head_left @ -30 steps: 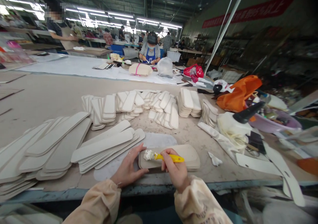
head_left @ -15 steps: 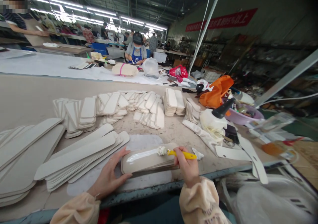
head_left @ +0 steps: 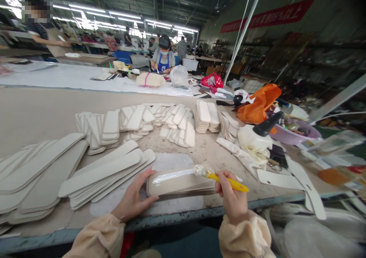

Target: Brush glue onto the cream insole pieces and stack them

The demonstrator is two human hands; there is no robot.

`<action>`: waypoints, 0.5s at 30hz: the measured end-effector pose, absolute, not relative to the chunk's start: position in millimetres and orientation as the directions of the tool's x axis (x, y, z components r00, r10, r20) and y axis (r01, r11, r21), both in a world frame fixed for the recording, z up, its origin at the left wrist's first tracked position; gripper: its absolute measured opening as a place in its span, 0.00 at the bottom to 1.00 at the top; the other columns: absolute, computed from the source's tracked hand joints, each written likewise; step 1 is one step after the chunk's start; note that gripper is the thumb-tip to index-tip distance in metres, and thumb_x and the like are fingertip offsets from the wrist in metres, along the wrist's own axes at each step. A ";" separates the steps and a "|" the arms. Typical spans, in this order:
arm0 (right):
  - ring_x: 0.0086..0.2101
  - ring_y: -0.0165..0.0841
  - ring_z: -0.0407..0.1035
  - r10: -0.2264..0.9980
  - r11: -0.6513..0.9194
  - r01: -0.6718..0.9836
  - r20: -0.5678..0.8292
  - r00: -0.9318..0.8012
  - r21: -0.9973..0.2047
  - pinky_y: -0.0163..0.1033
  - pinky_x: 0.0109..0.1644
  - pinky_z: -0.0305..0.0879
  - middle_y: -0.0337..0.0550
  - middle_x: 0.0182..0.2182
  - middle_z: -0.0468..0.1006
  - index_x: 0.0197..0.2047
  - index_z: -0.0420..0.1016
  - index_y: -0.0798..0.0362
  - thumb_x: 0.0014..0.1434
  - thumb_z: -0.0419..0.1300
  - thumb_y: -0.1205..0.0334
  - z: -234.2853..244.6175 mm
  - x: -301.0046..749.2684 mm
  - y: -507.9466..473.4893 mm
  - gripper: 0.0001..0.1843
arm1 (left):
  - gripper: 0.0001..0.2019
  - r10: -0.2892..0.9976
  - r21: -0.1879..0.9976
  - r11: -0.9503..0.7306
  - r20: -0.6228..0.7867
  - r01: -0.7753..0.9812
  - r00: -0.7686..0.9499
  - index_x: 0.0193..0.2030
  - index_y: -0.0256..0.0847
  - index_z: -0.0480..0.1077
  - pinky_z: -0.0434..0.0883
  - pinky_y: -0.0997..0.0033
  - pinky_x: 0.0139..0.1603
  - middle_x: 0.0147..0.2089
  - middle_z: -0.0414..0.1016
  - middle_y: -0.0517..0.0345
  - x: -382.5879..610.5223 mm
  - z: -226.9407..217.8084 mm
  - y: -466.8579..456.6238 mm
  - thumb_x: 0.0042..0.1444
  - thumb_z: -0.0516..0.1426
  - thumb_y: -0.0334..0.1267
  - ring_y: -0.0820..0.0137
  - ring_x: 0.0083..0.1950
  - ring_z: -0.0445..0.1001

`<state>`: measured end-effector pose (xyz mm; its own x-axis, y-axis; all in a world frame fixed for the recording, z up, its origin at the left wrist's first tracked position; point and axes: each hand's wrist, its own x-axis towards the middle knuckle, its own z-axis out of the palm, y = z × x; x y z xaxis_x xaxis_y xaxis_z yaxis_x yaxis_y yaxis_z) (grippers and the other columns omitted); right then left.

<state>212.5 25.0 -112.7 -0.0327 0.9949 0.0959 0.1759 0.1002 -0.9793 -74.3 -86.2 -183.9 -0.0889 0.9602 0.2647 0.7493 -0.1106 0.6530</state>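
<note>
My right hand (head_left: 233,199) grips a yellow-handled brush (head_left: 225,180) whose white, glue-laden bristles rest at the right end of a small stack of beige rounded pieces (head_left: 180,183) near the table's front edge. A wet glossy stripe runs along the top piece. My left hand (head_left: 134,197) lies with fingers spread, thumb and fingertips touching the stack's left end. Just left of that hand lies a fan of long beige strips (head_left: 105,172).
More long strips (head_left: 34,170) lie at far left, and heaps of short rounded pieces (head_left: 148,122) in mid table. A white glue container (head_left: 256,140), a purple basin (head_left: 297,134) and an orange bag (head_left: 259,103) stand right. A masked worker (head_left: 162,58) sits far back.
The brush has swept from the left end of the top piece to its right end, leaving a shiny wet stripe. My left hand stayed at the stack's left end.
</note>
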 end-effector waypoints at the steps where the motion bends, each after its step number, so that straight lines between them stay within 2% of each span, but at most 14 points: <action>1: 0.18 0.29 0.56 0.994 0.080 0.101 0.072 -0.081 -0.992 0.34 0.23 0.52 0.33 0.15 0.66 0.34 0.70 0.52 0.60 0.57 0.44 -113.1 203.6 18.7 0.18 | 0.39 0.961 0.661 -0.109 0.262 0.743 -0.091 0.67 0.44 0.49 0.61 0.48 0.65 0.64 0.64 0.43 -74.0 -183.2 -86.4 0.52 0.61 0.46 0.53 0.65 0.63; 3: 0.17 0.28 0.55 0.979 0.010 -0.018 0.014 -0.202 -1.000 0.33 0.22 0.51 0.33 0.15 0.66 0.34 0.70 0.52 0.60 0.57 0.44 -115.5 183.7 5.9 0.19 | 0.39 0.962 0.675 -0.107 0.257 0.730 -0.097 0.68 0.43 0.49 0.61 0.48 0.65 0.64 0.64 0.42 -73.5 -182.2 -86.7 0.52 0.61 0.46 0.53 0.65 0.63; 6: 0.17 0.26 0.54 0.929 -0.076 -0.082 -0.040 -0.369 -0.994 0.31 0.21 0.51 0.32 0.14 0.65 0.34 0.69 0.53 0.61 0.56 0.44 -121.6 155.5 -9.4 0.19 | 0.41 0.963 0.695 -0.111 0.253 0.711 -0.096 0.69 0.44 0.46 0.62 0.48 0.64 0.63 0.65 0.43 -73.6 -183.1 -86.8 0.52 0.62 0.44 0.53 0.64 0.64; 10: 0.16 0.26 0.54 0.873 -0.112 -0.038 -0.080 -0.481 -0.993 0.30 0.21 0.51 0.30 0.14 0.65 0.33 0.67 0.52 0.62 0.54 0.44 -127.8 133.6 -16.7 0.19 | 0.43 0.963 0.700 -0.132 0.260 0.702 -0.078 0.70 0.45 0.42 0.62 0.47 0.64 0.63 0.65 0.44 -74.9 -187.9 -86.3 0.53 0.61 0.43 0.55 0.63 0.64; 15: 0.17 0.26 0.57 0.883 -0.078 0.049 -0.092 -0.461 -0.996 0.31 0.23 0.52 0.30 0.13 0.65 0.30 0.67 0.52 0.61 0.54 0.46 -128.5 137.5 -11.7 0.18 | 0.43 0.963 0.693 -0.116 0.254 0.711 -0.091 0.70 0.45 0.43 0.62 0.47 0.64 0.62 0.66 0.44 -75.7 -189.0 -85.8 0.52 0.62 0.45 0.54 0.63 0.65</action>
